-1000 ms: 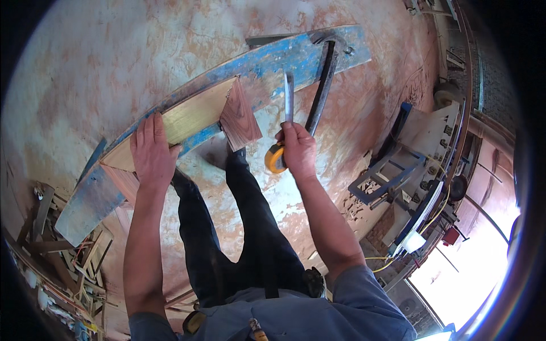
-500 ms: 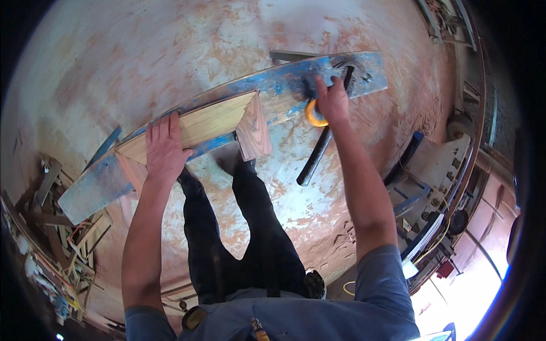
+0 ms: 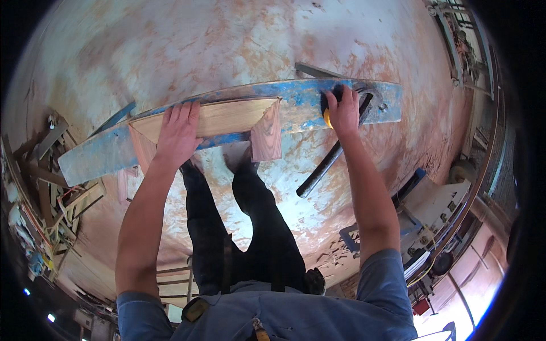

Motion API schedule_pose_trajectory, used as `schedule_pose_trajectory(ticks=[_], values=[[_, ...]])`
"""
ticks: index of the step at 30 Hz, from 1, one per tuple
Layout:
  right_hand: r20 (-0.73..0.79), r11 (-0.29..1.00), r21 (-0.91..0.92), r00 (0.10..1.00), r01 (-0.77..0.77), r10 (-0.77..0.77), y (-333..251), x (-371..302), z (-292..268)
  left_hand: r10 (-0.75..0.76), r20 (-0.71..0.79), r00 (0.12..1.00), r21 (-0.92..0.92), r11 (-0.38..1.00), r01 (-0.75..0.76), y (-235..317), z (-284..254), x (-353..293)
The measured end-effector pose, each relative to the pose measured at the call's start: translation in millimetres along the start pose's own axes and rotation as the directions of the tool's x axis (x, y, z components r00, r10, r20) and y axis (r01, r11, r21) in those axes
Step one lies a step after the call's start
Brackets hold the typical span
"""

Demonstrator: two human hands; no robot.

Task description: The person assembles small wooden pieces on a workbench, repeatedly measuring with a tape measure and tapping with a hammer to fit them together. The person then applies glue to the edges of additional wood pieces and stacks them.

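Note:
A pale wooden three-sided frame (image 3: 227, 115), with reddish end pieces, rests across a blue-painted bench plank (image 3: 307, 96). My left hand (image 3: 179, 133) grips its long board near the left end, fingers over the far edge and thumb along the near side. At the plank's right part, my right hand (image 3: 344, 115) is closed round a black and yellow thing (image 3: 327, 118); its kind is mostly hidden by the hand. Right beside that hand lies a claw hammer (image 3: 319, 170), its head on the plank and its dark handle jutting out over the near edge.
Wood offcuts (image 3: 65, 193) are heaped on the floor at left. Bench legs (image 3: 116, 118) splay out beneath the plank. On the right stands a pale machine or cabinet (image 3: 435, 207) with a yellow cord. My legs (image 3: 219, 219) are just in front of the bench.
The view has shifted, so the plank appears more level and farther right. My right hand has turned the black and yellow thing; less of its yellow ring shows. My left hand stays on the frame.

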State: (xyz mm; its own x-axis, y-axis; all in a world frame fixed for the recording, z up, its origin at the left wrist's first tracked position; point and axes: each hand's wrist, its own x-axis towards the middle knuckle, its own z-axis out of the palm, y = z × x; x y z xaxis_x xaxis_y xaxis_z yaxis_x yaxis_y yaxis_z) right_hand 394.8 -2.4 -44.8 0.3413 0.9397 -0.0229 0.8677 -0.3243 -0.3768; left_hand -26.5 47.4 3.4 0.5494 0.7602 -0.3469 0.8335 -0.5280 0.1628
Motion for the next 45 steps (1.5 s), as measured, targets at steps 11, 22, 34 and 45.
schedule_pose_trajectory(ticks=[11,22,34,45], values=[[-0.038,0.985,0.162,0.998,0.055,-0.050,-19,-44,-58,-0.150,-0.082,0.985,0.027,0.988,0.153,-11,13,-110],[0.266,0.946,0.323,0.956,0.031,-0.122,-155,-202,-32,-0.478,-0.002,0.878,-0.301,0.838,0.455,-120,93,-389],[0.379,0.741,0.287,0.638,0.607,-0.670,-560,-260,170,-0.818,0.131,0.560,-0.239,0.522,0.819,-306,235,-633],[0.407,0.371,-0.080,0.370,0.925,-0.835,-657,-297,279,-0.917,0.179,0.357,-0.436,0.252,0.864,-370,356,-671]])
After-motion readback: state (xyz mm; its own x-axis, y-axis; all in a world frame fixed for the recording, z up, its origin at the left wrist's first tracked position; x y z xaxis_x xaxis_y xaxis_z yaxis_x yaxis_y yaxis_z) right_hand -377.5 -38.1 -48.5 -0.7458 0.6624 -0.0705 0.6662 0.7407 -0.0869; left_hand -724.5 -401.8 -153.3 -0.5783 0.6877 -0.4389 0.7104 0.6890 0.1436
